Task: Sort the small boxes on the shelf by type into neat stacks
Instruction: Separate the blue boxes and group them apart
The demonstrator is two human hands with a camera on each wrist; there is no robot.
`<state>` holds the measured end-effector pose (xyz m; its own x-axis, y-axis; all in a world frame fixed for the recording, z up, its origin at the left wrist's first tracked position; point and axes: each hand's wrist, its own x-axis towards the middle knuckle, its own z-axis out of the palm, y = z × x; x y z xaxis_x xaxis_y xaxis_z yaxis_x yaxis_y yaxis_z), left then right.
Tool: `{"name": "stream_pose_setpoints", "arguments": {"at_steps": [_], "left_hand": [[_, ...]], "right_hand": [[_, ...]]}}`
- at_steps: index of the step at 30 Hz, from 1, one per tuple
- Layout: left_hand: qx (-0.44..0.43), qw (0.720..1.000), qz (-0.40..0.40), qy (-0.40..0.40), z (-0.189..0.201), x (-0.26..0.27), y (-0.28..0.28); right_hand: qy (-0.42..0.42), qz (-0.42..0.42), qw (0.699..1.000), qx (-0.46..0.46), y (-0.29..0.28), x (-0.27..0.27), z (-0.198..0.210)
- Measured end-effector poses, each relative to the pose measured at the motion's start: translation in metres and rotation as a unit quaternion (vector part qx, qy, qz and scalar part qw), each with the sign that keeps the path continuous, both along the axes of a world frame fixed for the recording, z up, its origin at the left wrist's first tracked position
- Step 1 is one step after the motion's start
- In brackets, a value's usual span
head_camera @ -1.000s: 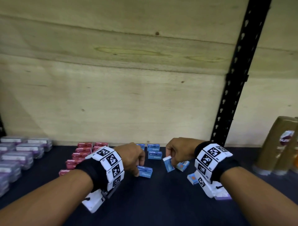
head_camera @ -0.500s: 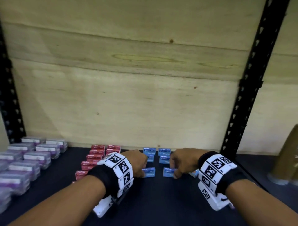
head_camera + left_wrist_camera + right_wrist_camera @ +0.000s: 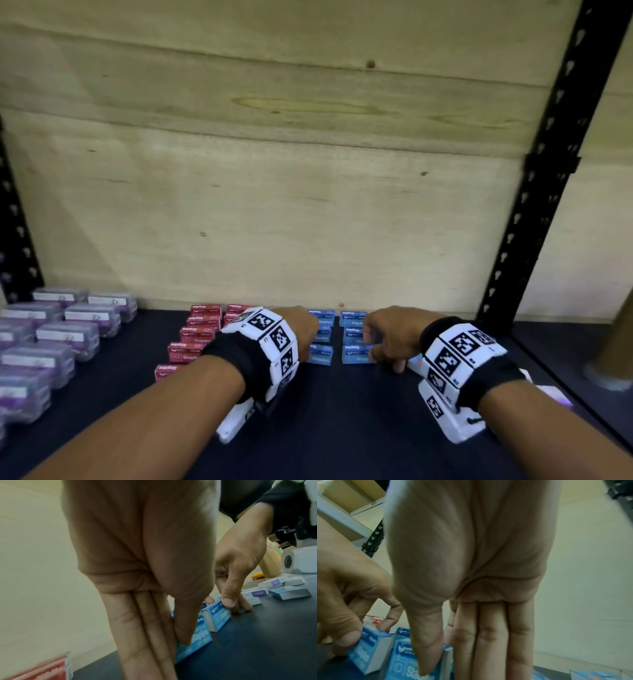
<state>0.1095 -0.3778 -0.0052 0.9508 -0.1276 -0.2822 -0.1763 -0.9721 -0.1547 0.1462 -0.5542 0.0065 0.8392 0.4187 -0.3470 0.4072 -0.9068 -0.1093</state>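
Blue staples boxes stand in two columns near the back wall. My left hand (image 3: 303,334) pinches the front box of the left column (image 3: 320,354) between thumb and straight fingers; the left wrist view shows this box (image 3: 197,641) under the thumb. My right hand (image 3: 382,337) pinches the front box of the right column (image 3: 354,354), which the right wrist view shows as a blue box (image 3: 404,658) under the thumb. Both boxes rest on the dark shelf (image 3: 342,428). Red staples boxes (image 3: 193,339) are lined up to the left.
Clear boxes with purple contents (image 3: 51,346) fill the far left. Loose white and purple boxes (image 3: 289,592) lie to the right of my right hand. A black slotted upright (image 3: 548,171) and a cardboard tube (image 3: 613,349) stand at the right. Plywood closes the back.
Both hands carried their blue boxes back toward the wall. The boxes, askew a second ago, now sit square at the front of the two blue columns.
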Motion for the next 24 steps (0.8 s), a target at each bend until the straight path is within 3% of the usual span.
{"name": "stream_pose_setpoints", "arguments": {"at_steps": [18,24], "left_hand": [[0.041,0.999,-0.021,-0.003,-0.004,0.012,-0.005],[-0.045,0.999,0.007,0.012,0.004,0.001,-0.003]], "right_hand": [[0.062,-0.045,0.996,0.054,-0.008,0.011,-0.005],[0.079,-0.032,0.993,0.08,-0.019,0.014,-0.003]]}}
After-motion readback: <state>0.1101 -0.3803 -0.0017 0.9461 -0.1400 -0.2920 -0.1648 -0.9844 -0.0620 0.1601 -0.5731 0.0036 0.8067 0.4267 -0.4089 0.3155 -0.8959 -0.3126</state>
